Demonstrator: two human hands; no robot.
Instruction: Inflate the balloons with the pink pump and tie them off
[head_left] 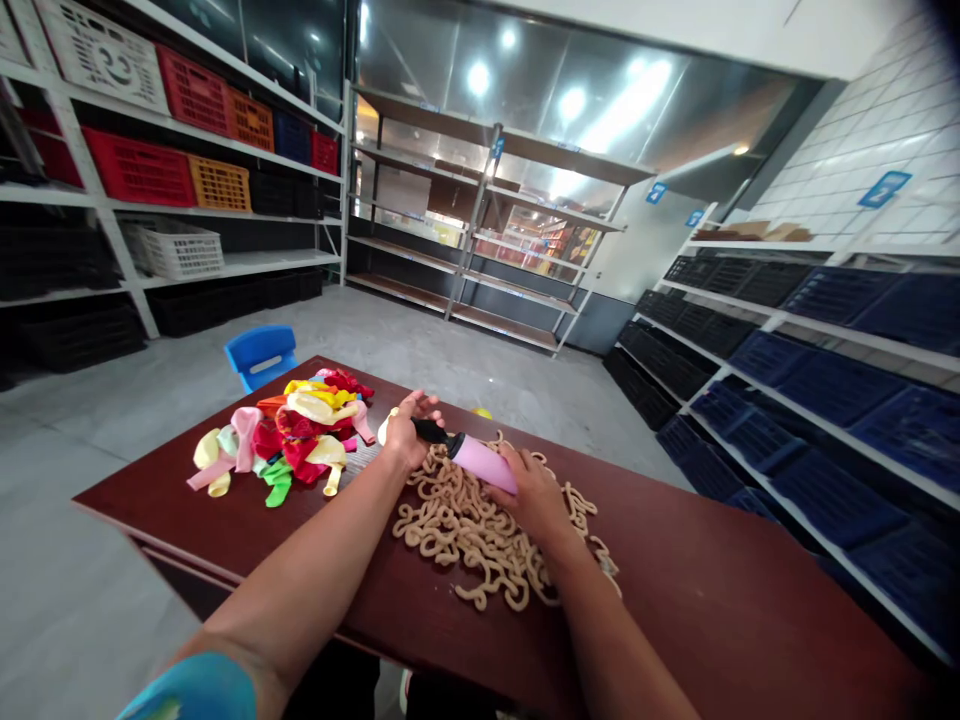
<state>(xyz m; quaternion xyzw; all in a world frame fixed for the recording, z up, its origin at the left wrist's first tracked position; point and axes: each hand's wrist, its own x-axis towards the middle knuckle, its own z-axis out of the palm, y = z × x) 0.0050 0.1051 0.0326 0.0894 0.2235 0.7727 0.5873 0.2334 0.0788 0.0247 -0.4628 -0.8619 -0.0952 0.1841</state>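
Observation:
A pink balloon pump point(484, 464) with a black tapered end is held level between my hands, above a pile of curled tan rope-like pieces point(480, 530). My right hand point(534, 495) wraps round its pink barrel. At the black end, my left hand point(409, 432) grips with the palm side turned partly up and some fingers curled loosely. A pale cream balloon point(385, 428) shows at the left edge of that hand; how it meets the pump's tip is hidden. Left of the hands lies a heap of flat balloons point(300, 430) in red, pink, yellow, green and cream.
The dark red-brown table point(675, 570) carries everything. Behind it stands a blue chair point(261, 355) at the left. Shelves with coloured crates point(142, 170) line the left wall, a tall rack point(480, 220) the back, and dark blue bins point(825, 400) the right.

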